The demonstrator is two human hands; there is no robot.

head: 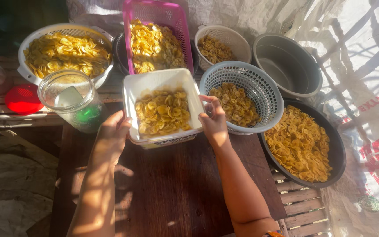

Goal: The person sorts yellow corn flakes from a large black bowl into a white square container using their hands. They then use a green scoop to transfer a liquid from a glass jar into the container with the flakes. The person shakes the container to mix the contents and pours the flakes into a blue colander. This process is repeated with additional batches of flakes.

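A white square tub (143, 85) half full of yellow banana chips (162, 113) stands at the far edge of a dark wooden board (172, 184). My left hand (114, 131) grips its left wall, and my right hand (213, 120) grips its right wall with the thumb over the rim. Just right of that hand sits a pale blue perforated basket (259, 83) holding more chips.
Around the tub stand a clear jar (69, 98) with a white scoop inside, a red lid (22, 100), a white colander of chips (62, 50), a pink crate of chips (154, 39), a small white basket (220, 46), an empty grey basin (288, 63) and a black pan of chips (303, 147).
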